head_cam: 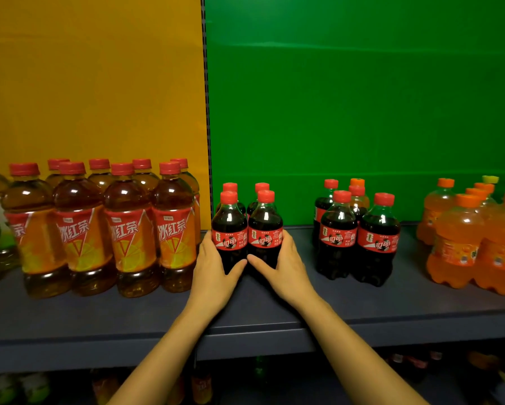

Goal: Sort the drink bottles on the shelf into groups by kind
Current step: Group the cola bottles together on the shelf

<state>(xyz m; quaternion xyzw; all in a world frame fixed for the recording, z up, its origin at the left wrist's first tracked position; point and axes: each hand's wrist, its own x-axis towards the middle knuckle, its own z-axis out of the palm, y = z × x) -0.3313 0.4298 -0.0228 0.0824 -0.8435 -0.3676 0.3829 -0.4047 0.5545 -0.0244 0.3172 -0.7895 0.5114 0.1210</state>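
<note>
Between left hand (213, 270) and right hand (283, 267), both curled round it, cola cluster (264, 226) stands upright; other colas (338, 235) lie rightward.

Eight iced-tea bottles (128, 229), eight cola bottles (337, 238), at least five orange sodas (455, 244).

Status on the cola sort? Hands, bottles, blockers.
Left hand, right hand each grip a front bottle of the four-cola group, beside iced tea bottles. Second cola cluster stands apart rightward, one orange-capped bottle mixed in. Bare shelf between.
</note>
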